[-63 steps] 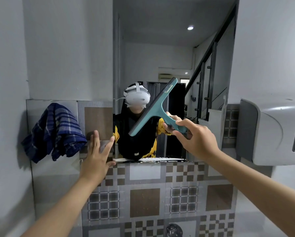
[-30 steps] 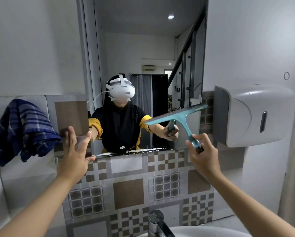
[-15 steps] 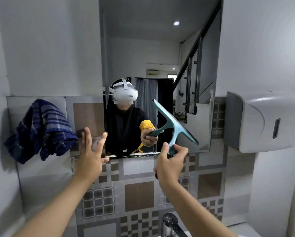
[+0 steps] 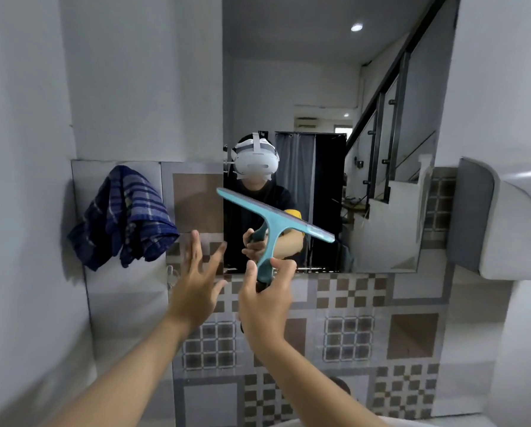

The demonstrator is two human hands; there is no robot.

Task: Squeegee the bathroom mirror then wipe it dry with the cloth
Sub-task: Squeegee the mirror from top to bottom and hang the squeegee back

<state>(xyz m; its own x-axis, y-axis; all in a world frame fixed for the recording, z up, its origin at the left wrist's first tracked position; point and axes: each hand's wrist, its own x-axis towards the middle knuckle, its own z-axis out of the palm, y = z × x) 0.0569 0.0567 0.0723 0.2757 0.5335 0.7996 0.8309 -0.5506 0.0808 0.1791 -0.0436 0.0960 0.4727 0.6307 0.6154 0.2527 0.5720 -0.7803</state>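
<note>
A tall mirror (image 4: 319,87) fills the middle of the wall above patterned tiles. My right hand (image 4: 265,298) grips the handle of a teal squeegee (image 4: 273,221); its blade runs slanted, upper left to lower right, in front of the mirror's lower part. My left hand (image 4: 196,282) hovers just left of it with fingers spread, holding nothing, near the mirror's lower left corner. A dark blue striped cloth (image 4: 124,217) hangs on the wall to the left of the mirror.
A white wall-mounted dispenser (image 4: 510,226) juts out at the right, close to the mirror's edge. Patterned wall tiles (image 4: 350,328) run below the mirror. A white basin rim (image 4: 313,422) shows at the bottom edge.
My right hand brought the squeegee from the mirror's right side down to its lower middle, and the blade turned. My left hand left the tiles and moved right, close to the handle.
</note>
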